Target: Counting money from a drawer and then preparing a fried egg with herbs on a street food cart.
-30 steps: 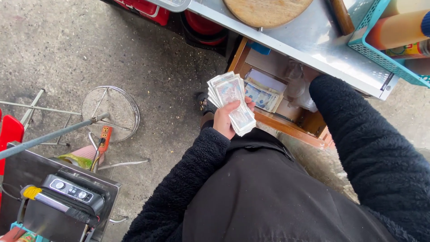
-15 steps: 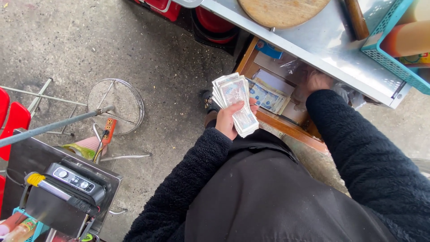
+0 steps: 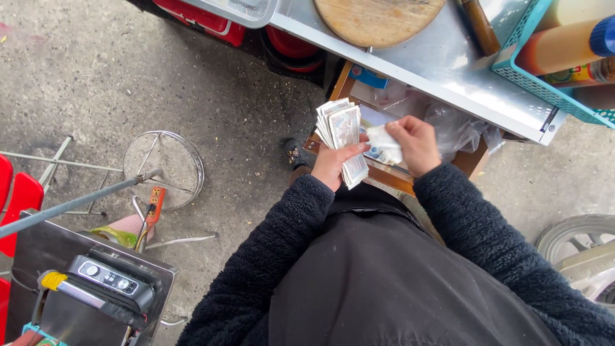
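A fanned stack of paper banknotes (image 3: pixel 341 138) stands near the centre of the frame, pale and thin-edged, too many and too overlapped to count. The left hand (image 3: pixel 334 165) grips the stack's lower end, fingers curled round it and thumb across the front. Just to the right, the right hand (image 3: pixel 415 145) pinches one folded note (image 3: pixel 386 142) between thumb and fingertips, touching the fan's edge. Both arms wear fuzzy black sleeves. Behind the hands sits one open wooden drawer (image 3: pixel 391 174) holding crumpled clear plastic. Above it runs a smooth metal counter (image 3: pixel 442 70) bearing one round wooden board (image 3: pixel 378 16) and one teal mesh basket (image 3: pixel 544 80). At left, one round wire stand (image 3: pixel 164 168) rests on rough concrete.
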